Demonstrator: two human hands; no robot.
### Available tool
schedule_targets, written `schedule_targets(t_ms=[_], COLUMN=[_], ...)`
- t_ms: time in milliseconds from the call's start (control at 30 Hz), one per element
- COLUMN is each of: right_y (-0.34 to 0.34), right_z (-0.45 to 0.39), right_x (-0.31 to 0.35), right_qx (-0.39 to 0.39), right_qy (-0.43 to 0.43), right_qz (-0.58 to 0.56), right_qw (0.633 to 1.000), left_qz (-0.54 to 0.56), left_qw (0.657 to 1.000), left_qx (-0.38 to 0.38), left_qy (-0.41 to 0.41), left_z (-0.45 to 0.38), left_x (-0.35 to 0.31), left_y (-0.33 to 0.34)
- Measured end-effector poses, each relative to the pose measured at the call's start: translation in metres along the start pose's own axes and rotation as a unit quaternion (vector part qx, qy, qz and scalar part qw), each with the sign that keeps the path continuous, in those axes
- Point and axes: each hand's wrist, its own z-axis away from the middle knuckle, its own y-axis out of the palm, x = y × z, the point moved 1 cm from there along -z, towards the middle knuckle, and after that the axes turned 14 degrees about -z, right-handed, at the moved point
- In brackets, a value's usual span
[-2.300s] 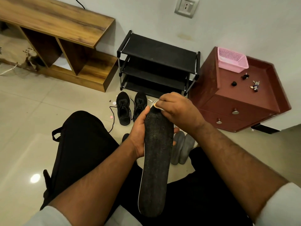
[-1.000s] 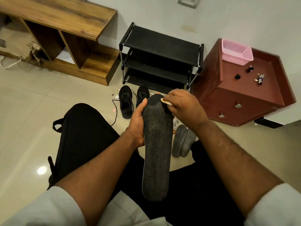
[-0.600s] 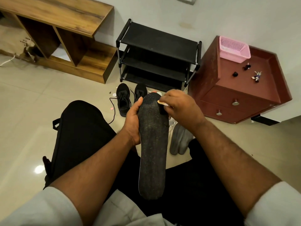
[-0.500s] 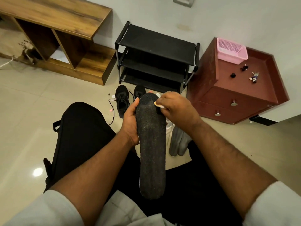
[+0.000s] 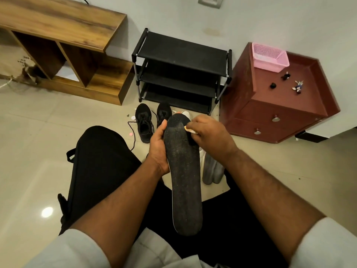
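Note:
A long black insole (image 5: 184, 176) stands lengthwise in front of me, speckled with pale dust. My left hand (image 5: 158, 146) grips its left edge near the top, thumb up along the rim. My right hand (image 5: 209, 135) pinches a small whitish pad (image 5: 190, 130) and presses it against the insole's upper right part. A pair of black lace-up shoes (image 5: 144, 122) stands on the floor just beyond my hands. Two grey insoles (image 5: 212, 169) lie on the floor to the right, partly hidden by my right forearm.
A black three-tier shoe rack (image 5: 180, 53) stands against the wall. A wooden shelf unit (image 5: 63, 28) is at the left, and a dark red drawer cabinet (image 5: 280, 105) carrying a pink basket (image 5: 270, 57) is at the right. Small bits of litter lie on the tiles near the shoes.
The whitish pad in my right hand has slid from the insole's top tip a little down its right side. My left hand keeps its hold. The view shifted slightly.

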Motion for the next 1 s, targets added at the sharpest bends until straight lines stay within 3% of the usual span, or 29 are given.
schedule_targets(t_ms=[200, 367, 500, 733, 900, 1000], right_y=[0.013, 0.003, 0.002, 0.013, 0.012, 0.014], right_z=[0.037, 0.01, -0.003, 0.039, 0.015, 0.004], right_x=[0.002, -0.01, -0.007, -0.002, -0.012, -0.011], right_qx=[0.026, -0.009, 0.012, 0.028, -0.012, 0.005], right_qy=[0.006, 0.034, 0.035, 0.019, 0.052, 0.061], right_qz=[-0.015, 0.004, 0.006, -0.015, -0.004, -0.001], right_qw=[1.0, 0.999, 0.999, 0.999, 0.999, 0.998], left_qz=[-0.01, -0.011, -0.002, -0.005, -0.016, -0.007], left_qw=[1.0, 0.999, 1.0, 0.999, 0.999, 1.0], left_qx=[-0.004, 0.002, -0.003, -0.024, -0.011, -0.008], left_qy=[-0.023, -0.036, -0.02, -0.026, -0.035, -0.028], left_z=[-0.005, -0.006, -0.007, -0.013, -0.011, -0.009], left_x=[0.005, 0.012, 0.007, 0.008, 0.013, 0.011], left_y=[0.002, 0.006, 0.001, -0.004, -0.002, -0.005])
